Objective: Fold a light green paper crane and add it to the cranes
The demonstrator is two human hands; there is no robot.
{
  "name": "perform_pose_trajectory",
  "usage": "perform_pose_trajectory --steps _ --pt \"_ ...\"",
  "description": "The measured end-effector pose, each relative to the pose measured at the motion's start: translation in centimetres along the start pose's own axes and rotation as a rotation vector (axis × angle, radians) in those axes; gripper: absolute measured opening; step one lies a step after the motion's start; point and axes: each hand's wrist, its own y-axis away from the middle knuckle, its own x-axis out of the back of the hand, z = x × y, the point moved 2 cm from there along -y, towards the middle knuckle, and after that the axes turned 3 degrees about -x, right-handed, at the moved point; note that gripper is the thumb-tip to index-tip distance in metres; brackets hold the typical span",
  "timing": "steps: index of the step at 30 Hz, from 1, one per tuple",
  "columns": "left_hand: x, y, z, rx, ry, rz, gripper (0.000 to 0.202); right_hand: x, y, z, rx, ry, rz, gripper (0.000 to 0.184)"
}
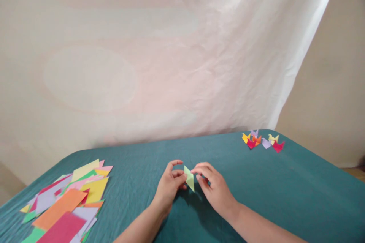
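A small folded piece of light green paper (189,178) stands between my two hands just above the teal tablecloth (285,190). My left hand (169,186) pinches its left side with fingers curled. My right hand (213,186) pinches its upper right edge with thumb and fingertips. Both hands sit near the table's front centre.
A loose pile of coloured paper sheets (67,203) lies at the front left. Several small folded paper figures (262,140) in yellow, red, orange and purple sit at the far right edge. A creased pale backdrop sheet (159,57) hangs behind the table.
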Motion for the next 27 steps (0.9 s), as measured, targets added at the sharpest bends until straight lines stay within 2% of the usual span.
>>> perform_pose_trajectory --steps 3,6,9,14,18,27 --pt "-0.2 -0.1 0.3 -0.089 -0.110 -0.033 0.029 0.0 -0.2 0.6 -0.149 -0.160 -0.071 0.023" --pt "-0.4 0.0 0.2 -0.070 -0.167 -0.049 0.013 0.0 -0.2 1.1 -0.242 -0.240 -0.145 0.023" --pt "-0.3 0.2 0.1 0.002 -0.096 -0.076 0.013 0.0 -0.3 1.6 -0.306 -0.295 -0.154 0.023" --pt "0.1 0.3 0.5 0.100 0.032 -0.233 0.022 -0.1 -0.5 2.6 -0.389 -0.391 -0.141 0.026" --pt "0.4 0.2 0.5 0.094 0.064 -0.274 0.026 -0.1 -0.5 2.7 -0.386 -0.411 -0.134 0.024" --pt "0.9 -0.7 -0.7 0.112 0.061 -0.213 0.030 -0.1 -0.5 2.1 -0.321 -0.430 -0.174 0.019"
